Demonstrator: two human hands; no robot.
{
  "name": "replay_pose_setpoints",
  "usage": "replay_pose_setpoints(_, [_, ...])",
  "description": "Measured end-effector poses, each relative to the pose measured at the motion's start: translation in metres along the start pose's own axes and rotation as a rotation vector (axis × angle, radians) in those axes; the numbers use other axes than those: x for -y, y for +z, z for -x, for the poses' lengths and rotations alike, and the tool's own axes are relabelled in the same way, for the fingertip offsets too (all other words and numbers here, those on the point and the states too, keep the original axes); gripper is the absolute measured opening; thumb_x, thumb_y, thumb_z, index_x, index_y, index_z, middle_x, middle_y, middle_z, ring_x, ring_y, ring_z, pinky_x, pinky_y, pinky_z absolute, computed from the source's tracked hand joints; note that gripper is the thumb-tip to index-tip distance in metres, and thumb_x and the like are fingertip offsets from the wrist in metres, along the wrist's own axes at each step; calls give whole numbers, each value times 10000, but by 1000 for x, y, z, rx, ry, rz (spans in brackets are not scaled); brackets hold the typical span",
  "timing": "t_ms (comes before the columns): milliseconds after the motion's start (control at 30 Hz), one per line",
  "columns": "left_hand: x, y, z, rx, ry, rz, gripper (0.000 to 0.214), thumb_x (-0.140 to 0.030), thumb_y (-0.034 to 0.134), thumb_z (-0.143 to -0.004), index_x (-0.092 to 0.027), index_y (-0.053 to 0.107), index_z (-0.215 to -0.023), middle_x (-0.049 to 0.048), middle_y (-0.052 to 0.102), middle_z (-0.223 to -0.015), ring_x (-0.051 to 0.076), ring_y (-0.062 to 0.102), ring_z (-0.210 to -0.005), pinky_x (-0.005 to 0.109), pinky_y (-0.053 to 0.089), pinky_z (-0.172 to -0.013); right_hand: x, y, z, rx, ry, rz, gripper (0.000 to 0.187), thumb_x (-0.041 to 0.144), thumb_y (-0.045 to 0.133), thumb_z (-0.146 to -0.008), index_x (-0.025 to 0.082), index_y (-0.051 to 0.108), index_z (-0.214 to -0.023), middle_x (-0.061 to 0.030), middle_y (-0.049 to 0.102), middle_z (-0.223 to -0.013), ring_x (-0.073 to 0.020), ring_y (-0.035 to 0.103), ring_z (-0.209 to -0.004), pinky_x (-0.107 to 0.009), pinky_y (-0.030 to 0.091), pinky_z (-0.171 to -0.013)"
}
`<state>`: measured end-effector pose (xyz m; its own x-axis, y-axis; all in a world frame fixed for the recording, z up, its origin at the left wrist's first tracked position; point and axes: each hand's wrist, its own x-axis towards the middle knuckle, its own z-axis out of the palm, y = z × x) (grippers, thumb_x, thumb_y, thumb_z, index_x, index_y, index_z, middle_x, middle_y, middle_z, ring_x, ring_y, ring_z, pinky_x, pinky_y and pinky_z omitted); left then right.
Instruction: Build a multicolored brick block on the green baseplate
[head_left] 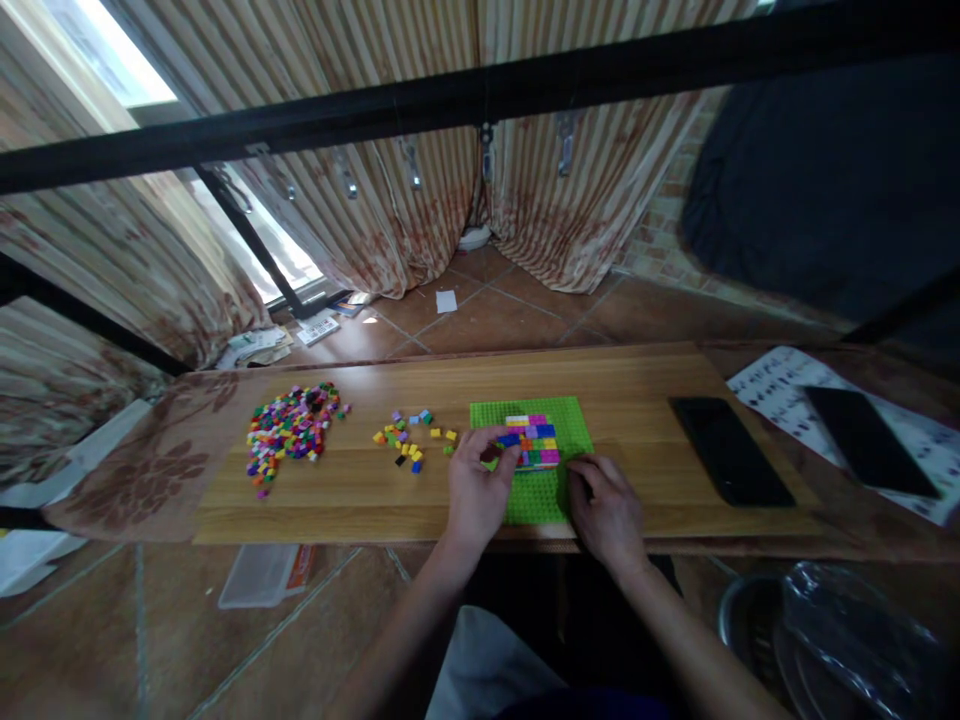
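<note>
The left hand [478,487] pinches a small yellow-green brick [491,464] between thumb and fingertips, at the left edge of a block of coloured bricks [534,441] that sits on a green baseplate [574,425]. The right hand [606,505] lies knuckles-up at the plate's lower right edge, and I cannot tell whether it grips the plate or only presses on it. The plate lies on a pale wooden board [637,400]. To its left are a few loose bricks [409,440], and farther left is a big mixed heap [289,428]. A black phone [730,450] lies to the right. Beyond the board are a reddish tiled floor [510,310], striped curtains [420,210] and a black bar [480,95] overhead.
</note>
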<state>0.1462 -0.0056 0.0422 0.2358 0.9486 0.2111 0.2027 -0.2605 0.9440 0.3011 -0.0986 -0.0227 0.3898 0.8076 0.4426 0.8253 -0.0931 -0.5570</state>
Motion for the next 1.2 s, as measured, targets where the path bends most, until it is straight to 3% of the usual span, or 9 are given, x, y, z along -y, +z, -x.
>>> replay_pose_setpoints(267, [6, 15, -4, -63, 69, -39, 113, -161, 616, -785, -197, 689, -864, 19, 668, -832, 113, 603, -723, 244, 499, -680, 0, -1, -1, 7, -14, -16, 217, 212, 447, -897, 206, 656, -954, -78, 628, -993, -207, 595, -918, -361, 502, -828])
replay_pose_setpoints(433, [4, 9, -6, -28, 106, -87, 124, -159, 589, -808, -203, 689, -866, 18, 673, -829, 123, 615, -737, 257, 509, -694, 0, 0, -1, -4, -10, -25, 216, 213, 446, -896, 209, 654, -953, -76, 626, -992, -203, 594, -912, -357, 505, -820])
replay_pose_setpoints(633, [-2, 2, -11, 39, 161, -261, 198, -121, 552, -825, -230, 675, -938, 34, 690, -918, 167, 632, -880, 326, 511, -821, 1, -1, -1, 5, -6, -26, 224, 209, 442, -898, 207, 656, -963, -86, 626, -998, -209, 595, -925, -366, 504, -827])
replay_pose_setpoints(800, [-5, 1, -9, 41, 142, -233, 161, -150, 562, -828, -222, 670, -924, 40, 687, -915, 167, 632, -873, 317, 510, -814, 2, -2, -1, 15, -6, -22, 227, 200, 438, -898, 203, 655, -964, -86, 624, -1001, -208, 592, -918, -367, 503, -831])
replay_pose_setpoints(967, [-2, -2, -6, 42, 6, 24, 144, -261, 581, -833, -198, 688, -907, 37, 678, -851, 146, 622, -783, 284, 503, -745, 1, -1, -1, 10, 1, -9, 224, 201, 446, -894, 199, 662, -953, -89, 630, -1004, -215, 595, -920, -367, 506, -819])
replay_pose_setpoints(1133, [-5, -6, -9, 34, -333, 457, 169, -294, 688, -721, -167, 703, -831, 9, 675, -737, 109, 606, -667, 266, 504, -692, 0, 1, 0, -9, 4, -23, 225, 205, 450, -891, 205, 665, -955, -82, 628, -1005, -207, 597, -932, -366, 505, -840])
replay_pose_setpoints(1200, [-7, -8, -9, 26, -408, 542, 197, -279, 733, -665, -164, 707, -823, 5, 682, -739, 105, 610, -679, 263, 503, -709, 0, 1, 0, -4, 5, -18, 226, 206, 449, -891, 208, 667, -952, -82, 629, -1001, -208, 597, -926, -366, 504, -835])
